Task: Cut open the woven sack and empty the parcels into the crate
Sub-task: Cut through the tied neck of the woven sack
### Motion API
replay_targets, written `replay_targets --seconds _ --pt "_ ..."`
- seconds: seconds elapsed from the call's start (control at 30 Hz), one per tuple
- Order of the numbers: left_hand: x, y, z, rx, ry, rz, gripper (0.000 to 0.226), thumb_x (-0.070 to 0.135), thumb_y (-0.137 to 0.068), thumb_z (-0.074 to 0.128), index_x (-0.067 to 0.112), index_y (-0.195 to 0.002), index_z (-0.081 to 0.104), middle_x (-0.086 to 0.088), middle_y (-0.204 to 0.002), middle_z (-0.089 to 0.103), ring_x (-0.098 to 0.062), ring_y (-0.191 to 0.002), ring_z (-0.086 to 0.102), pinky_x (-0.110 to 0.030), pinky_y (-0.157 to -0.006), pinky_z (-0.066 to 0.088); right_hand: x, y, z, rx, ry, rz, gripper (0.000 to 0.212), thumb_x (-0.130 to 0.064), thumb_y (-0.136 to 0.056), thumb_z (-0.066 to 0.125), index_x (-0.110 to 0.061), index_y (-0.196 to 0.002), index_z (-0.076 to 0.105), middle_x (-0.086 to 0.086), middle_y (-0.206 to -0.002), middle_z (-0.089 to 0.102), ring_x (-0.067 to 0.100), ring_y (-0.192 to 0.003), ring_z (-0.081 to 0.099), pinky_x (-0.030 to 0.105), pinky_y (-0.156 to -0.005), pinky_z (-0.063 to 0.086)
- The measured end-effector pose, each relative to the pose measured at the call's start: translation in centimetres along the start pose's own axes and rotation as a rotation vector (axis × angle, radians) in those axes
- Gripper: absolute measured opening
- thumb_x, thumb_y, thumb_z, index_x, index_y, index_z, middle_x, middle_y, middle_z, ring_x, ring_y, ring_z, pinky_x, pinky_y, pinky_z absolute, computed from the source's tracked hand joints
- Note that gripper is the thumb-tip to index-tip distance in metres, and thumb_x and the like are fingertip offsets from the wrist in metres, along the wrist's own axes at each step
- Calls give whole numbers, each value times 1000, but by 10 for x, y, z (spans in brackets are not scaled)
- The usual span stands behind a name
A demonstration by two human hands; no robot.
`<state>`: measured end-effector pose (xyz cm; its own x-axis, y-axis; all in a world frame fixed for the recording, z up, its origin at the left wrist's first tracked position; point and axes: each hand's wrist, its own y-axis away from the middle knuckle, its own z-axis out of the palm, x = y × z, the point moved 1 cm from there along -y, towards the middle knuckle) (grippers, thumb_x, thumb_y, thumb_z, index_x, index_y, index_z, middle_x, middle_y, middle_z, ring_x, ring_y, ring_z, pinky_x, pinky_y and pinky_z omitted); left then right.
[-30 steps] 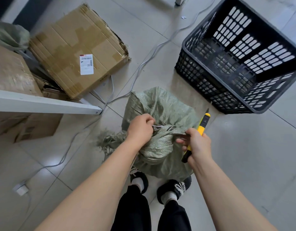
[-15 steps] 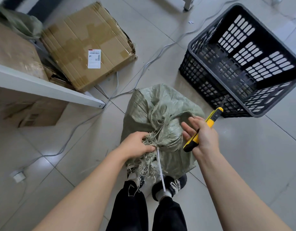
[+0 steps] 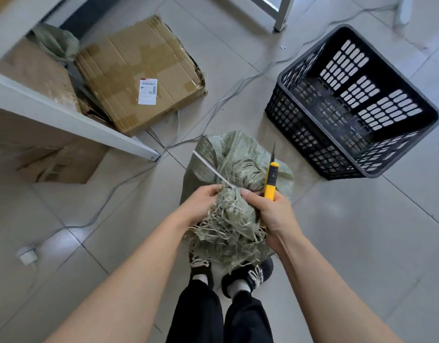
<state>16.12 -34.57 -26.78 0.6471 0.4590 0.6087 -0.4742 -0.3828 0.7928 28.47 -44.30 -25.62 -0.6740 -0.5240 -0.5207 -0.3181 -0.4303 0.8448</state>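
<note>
A green woven sack [image 3: 228, 159] stands on the tiled floor in front of my feet, its frayed neck bunched toward me. A white tie strip [image 3: 211, 168] sticks out from the neck, pointing up and left. My left hand [image 3: 201, 201] grips the frayed neck on its left side. My right hand [image 3: 270, 211] presses on the neck's right side and holds a yellow utility knife [image 3: 271, 179], blade out and pointing away from me. The black slatted crate [image 3: 356, 102] stands empty to the right and beyond the sack. No parcels show.
A taped cardboard box [image 3: 139, 75] with a white label lies at the left. A white shelf edge [image 3: 72, 120] runs above more boxes [image 3: 35, 70]. Grey cables [image 3: 213, 112] trail across the floor to a plug [image 3: 28, 256]. A metal table leg [image 3: 282, 13] stands at the top.
The white tie strip has swung from hanging toward my feet to pointing up and left. My right hand has closed in on the neck, the knife now upright. The view shifted back.
</note>
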Motion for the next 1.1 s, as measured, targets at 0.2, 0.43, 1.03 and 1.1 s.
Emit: replay_targets --seconds 0.2,0.43,1.03,1.1 --pt "17 7 -6 750 -129 127 18 27 -66 61 34 -70 45 5 -84 55 -23 -81 55 -43 -85 49 -3 7 8 53 29 -93 25 6 -71 76 -7 -81 56 6 -63 59 16 -51 56 25 -51 50" --pt "87 68 27 849 -371 1012 11 12 -83 50 5 -91 54 -3 -88 52 -20 -84 48 -27 -79 36 -13 10 19 75 62 -166 29 8 -72 72 -9 -86 53 1 -60 51 5 -40 45 17 -42 40" --pt "46 15 1 188 -13 73 41 -5 -75 67 29 -92 51 -1 -97 53 -15 -79 55 -43 -77 51 -26 4 23 71 11 -195 15 -9 -84 69 -21 -93 64 0 -78 63 13 -65 55 23 -59 44" --pt "43 15 0 122 93 121 50 -18 -74 54 29 -90 52 -8 -103 54 -21 -76 57 -39 -64 51 -26 0 23 92 86 -201 20 -17 -79 77 -23 -93 65 1 -79 65 13 -65 59 26 -60 47"
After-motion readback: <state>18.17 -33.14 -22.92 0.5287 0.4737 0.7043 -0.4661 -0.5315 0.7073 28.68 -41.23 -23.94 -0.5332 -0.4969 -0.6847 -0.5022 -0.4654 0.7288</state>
